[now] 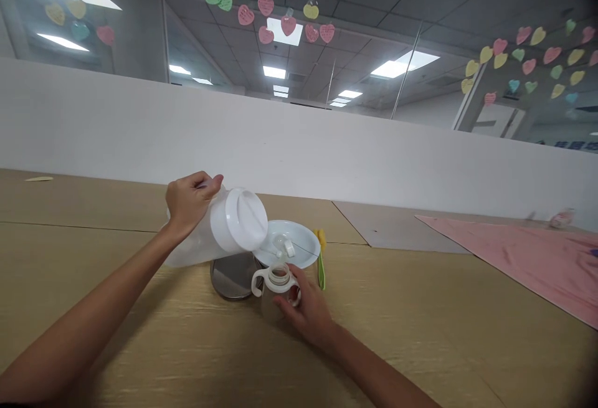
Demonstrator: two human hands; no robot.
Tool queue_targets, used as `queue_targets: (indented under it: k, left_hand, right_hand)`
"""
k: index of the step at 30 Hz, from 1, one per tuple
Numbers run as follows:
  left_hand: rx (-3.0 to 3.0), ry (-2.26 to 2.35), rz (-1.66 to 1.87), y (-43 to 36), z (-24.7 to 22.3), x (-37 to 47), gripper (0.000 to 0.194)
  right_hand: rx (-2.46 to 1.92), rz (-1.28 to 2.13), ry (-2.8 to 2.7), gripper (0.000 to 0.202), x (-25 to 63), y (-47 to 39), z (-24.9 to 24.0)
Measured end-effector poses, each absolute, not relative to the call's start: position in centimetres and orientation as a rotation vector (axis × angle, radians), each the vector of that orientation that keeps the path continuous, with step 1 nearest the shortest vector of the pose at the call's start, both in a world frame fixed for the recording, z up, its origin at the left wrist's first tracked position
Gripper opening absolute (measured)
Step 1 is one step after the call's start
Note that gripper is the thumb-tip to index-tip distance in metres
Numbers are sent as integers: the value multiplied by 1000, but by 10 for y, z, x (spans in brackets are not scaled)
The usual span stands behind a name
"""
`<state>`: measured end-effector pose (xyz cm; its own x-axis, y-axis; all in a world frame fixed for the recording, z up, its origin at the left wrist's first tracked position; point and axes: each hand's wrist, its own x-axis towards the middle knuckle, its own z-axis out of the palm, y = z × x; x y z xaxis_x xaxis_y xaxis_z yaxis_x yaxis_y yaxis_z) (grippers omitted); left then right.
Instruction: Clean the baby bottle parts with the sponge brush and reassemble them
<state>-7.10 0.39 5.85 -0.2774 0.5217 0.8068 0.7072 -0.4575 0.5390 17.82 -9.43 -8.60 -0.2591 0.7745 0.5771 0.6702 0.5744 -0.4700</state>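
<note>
My left hand (189,202) is closed round the handle of a translucent pitcher (200,243) with a white lid. The pitcher is tipped to the right, its lid above and left of a baby bottle's mouth. My right hand (311,311) grips the clear baby bottle (273,302), which has a white two-handled collar and an open top. Behind the bottle, a white plate (306,258) carries a bottle nipple and white cap (288,248). I cannot make out any stream of liquid. Under the pitcher's lid lies a round grey metal tray (233,280), partly covered.
A green-handled brush (321,268) with a yellow head lies at the plate's right edge. Pink cloth (523,258) covers the table's right side, with a small pinkish object (562,218) behind it. A white partition (280,146) topped by glass with heart-shaped notes borders the back.
</note>
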Motion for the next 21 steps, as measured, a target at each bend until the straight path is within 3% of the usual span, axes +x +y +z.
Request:
queue_targets:
  k: [8, 21]
  left_hand:
    - [-1990, -1270, -1972, -37, 71, -55, 28]
    - [-1691, -1780, -2242, 13, 69, -92, 40]
  right_hand:
    - [-1200, 187, -1996, 52, 179, -93, -88]
    - [-1140, 159, -1991, 49, 180, -92, -87]
